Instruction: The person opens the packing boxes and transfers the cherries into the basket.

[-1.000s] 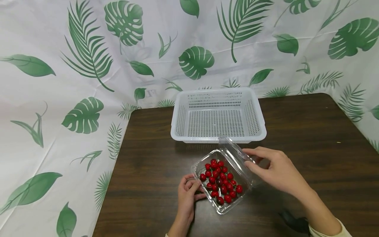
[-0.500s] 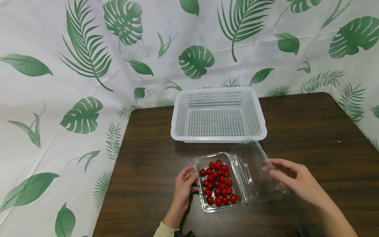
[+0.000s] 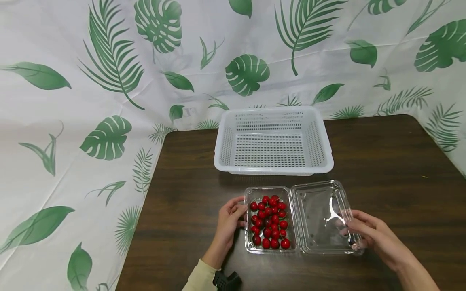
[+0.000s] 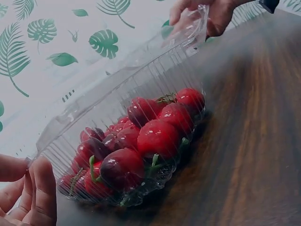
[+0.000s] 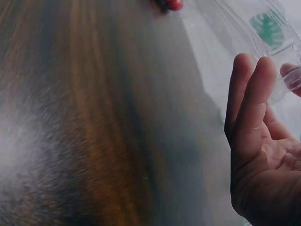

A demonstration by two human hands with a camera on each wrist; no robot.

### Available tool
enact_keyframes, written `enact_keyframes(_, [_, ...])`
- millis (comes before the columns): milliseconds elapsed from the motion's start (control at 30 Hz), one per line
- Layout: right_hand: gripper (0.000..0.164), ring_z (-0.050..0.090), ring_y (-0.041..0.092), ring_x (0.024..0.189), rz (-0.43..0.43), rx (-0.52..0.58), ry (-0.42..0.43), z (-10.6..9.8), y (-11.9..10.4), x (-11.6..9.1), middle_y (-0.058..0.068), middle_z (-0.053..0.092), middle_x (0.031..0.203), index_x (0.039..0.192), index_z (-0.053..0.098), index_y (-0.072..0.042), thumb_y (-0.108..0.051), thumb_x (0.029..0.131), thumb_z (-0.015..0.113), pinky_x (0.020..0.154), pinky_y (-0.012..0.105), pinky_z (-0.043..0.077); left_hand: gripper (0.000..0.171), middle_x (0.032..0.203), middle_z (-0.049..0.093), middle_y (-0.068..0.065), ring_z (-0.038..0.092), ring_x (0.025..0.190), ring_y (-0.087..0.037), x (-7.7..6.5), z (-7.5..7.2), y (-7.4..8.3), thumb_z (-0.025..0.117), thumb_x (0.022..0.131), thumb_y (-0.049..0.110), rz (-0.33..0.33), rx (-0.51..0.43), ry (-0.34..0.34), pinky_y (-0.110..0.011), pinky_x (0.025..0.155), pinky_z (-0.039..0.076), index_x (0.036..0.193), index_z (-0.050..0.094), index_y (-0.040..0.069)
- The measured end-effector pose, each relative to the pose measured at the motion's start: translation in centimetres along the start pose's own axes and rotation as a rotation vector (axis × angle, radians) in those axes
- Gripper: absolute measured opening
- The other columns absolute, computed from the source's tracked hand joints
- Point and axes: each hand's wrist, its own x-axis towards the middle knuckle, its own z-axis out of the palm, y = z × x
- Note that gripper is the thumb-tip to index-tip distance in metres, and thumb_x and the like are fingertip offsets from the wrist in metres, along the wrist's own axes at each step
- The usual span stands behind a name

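Note:
A clear plastic clamshell box (image 3: 271, 250) stands on the table with its lid (image 3: 316, 220) folded out to the right. Red cherries (image 3: 274, 222) with green stems lie in its base. At the left rim, my left hand (image 3: 227, 222) pinches the box between thumb and fingers; the left wrist view shows this hand (image 4: 35, 190) at a corner beside the cherries (image 4: 160, 136). My right hand (image 3: 378, 238) holds the lid's outer edge between thumb and fingers. In the right wrist view some fingers of that hand (image 5: 263, 155) are extended, and the lid is only partly visible.
Behind the box stands a white perforated plastic basket (image 3: 273, 169) with nothing in it. The dark wooden table (image 3: 189, 194) meets a white leaf-printed sheet (image 3: 204, 89) at the back and left. A black device (image 3: 227, 279) sits at the left wrist.
The lid has swung from upright to folded out on the right, with the right hand moving right and down. The box has turned to face squarely, its left rim still in the left hand.

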Motion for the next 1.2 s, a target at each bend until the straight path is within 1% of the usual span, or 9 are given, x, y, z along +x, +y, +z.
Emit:
enact_keyframes(133, [0.026, 0.064, 0.017, 0.099, 0.064, 0.063, -0.001, -0.4, 0.8, 0.5, -0.004, 0.069, 0.114, 0.120, 0.060, -0.031, -0.018, 0.105, 0.043, 0.066, 0.041, 0.058, 0.036, 0.085, 0.062, -0.007, 0.056, 0.064, -0.010, 0.8, 0.0, 0.2, 0.064, 0.091, 0.001, 0.008, 0.009, -0.024, -0.021, 0.050, 0.052, 0.126, 0.057, -0.008])
enact_keyframes(300, [0.027, 0.065, 0.021, 0.100, 0.045, 0.104, -0.056, -0.5, 1.4, 1.4, -0.001, 0.069, 0.117, 0.128, 0.058, -0.020, -0.017, 0.106, 0.042, 0.069, 0.042, 0.059, 0.036, 0.082, 0.061, -0.004, 0.056, 0.064, -0.009, 1.5, -0.1, 0.8, 0.063, 0.092, 0.000, 0.017, 0.025, -0.041, -0.020, 0.050, 0.051, 0.126, 0.056, -0.008])
enact_keyframes(400, [0.028, 0.065, 0.020, 0.100, 0.042, 0.102, -0.059, -0.5, 1.6, 1.7, 0.000, 0.068, 0.117, 0.131, 0.057, -0.017, -0.018, 0.106, 0.043, 0.069, 0.041, 0.059, 0.035, 0.081, 0.061, -0.004, 0.055, 0.063, -0.010, 2.0, -0.1, 1.0, 0.062, 0.092, -0.001, 0.016, 0.034, -0.040, -0.020, 0.049, 0.051, 0.126, 0.056, -0.008])
enact_keyframes(500, [0.030, 0.065, 0.019, 0.100, 0.055, 0.090, -0.040, -0.5, 1.6, 2.0, -0.001, 0.068, 0.117, 0.134, 0.055, -0.015, -0.020, 0.106, 0.045, 0.070, 0.041, 0.059, 0.035, 0.081, 0.060, -0.004, 0.055, 0.064, -0.010, 2.4, -0.1, 1.1, 0.062, 0.092, -0.001, 0.019, 0.040, -0.042, -0.021, 0.050, 0.051, 0.126, 0.057, -0.008])
enact_keyframes(600, [0.036, 0.065, 0.019, 0.101, 0.074, 0.068, -0.012, -0.4, 1.5, 2.3, -0.001, 0.069, 0.117, 0.139, 0.050, -0.009, -0.022, 0.105, 0.046, 0.072, 0.042, 0.059, 0.035, 0.079, 0.060, -0.003, 0.055, 0.064, -0.010, 2.7, 0.0, 1.2, 0.063, 0.091, 0.000, 0.020, 0.045, -0.039, -0.021, 0.050, 0.051, 0.126, 0.057, -0.007])
enact_keyframes(767, [0.056, 0.066, 0.019, 0.101, 0.112, 0.020, 0.055, -0.2, 1.4, 2.7, 0.000, 0.069, 0.116, 0.148, 0.033, 0.002, -0.027, 0.104, 0.051, 0.074, 0.043, 0.059, 0.035, 0.078, 0.060, -0.002, 0.055, 0.062, -0.010, 3.3, 0.0, 1.4, 0.063, 0.092, 0.001, 0.021, 0.047, -0.040, -0.020, 0.050, 0.051, 0.125, 0.057, -0.007])
enact_keyframes(867, [0.061, 0.066, 0.018, 0.100, 0.098, 0.004, 0.083, -0.1, 1.3, 2.8, 0.000, 0.070, 0.114, 0.149, 0.028, 0.004, -0.027, 0.103, 0.053, 0.074, 0.044, 0.059, 0.034, 0.078, 0.060, -0.002, 0.055, 0.061, -0.010, 3.5, 0.1, 1.5, 0.062, 0.092, 0.001, 0.026, 0.043, -0.044, -0.021, 0.050, 0.051, 0.125, 0.057, -0.007])
enact_keyframes(1000, [0.058, 0.067, 0.018, 0.098, 0.036, -0.011, 0.086, 0.0, 1.2, 2.9, -0.002, 0.070, 0.113, 0.148, 0.030, 0.004, -0.023, 0.102, 0.054, 0.073, 0.044, 0.060, 0.034, 0.077, 0.060, -0.001, 0.055, 0.061, -0.010, 3.8, 0.1, 1.6, 0.061, 0.093, 0.001, 0.036, 0.035, -0.048, -0.021, 0.050, 0.052, 0.125, 0.057, -0.008])
enact_keyframes(1200, [0.058, 0.068, 0.017, 0.097, 0.007, -0.028, 0.097, 0.2, 0.8, 2.8, -0.005, 0.070, 0.112, 0.147, 0.031, 0.004, -0.023, 0.102, 0.055, 0.072, 0.043, 0.060, 0.034, 0.076, 0.058, 0.000, 0.055, 0.061, -0.009, 4.1, 0.0, 1.5, 0.061, 0.093, 0.001, 0.026, 0.037, -0.050, -0.020, 0.050, 0.052, 0.126, 0.057, -0.008])
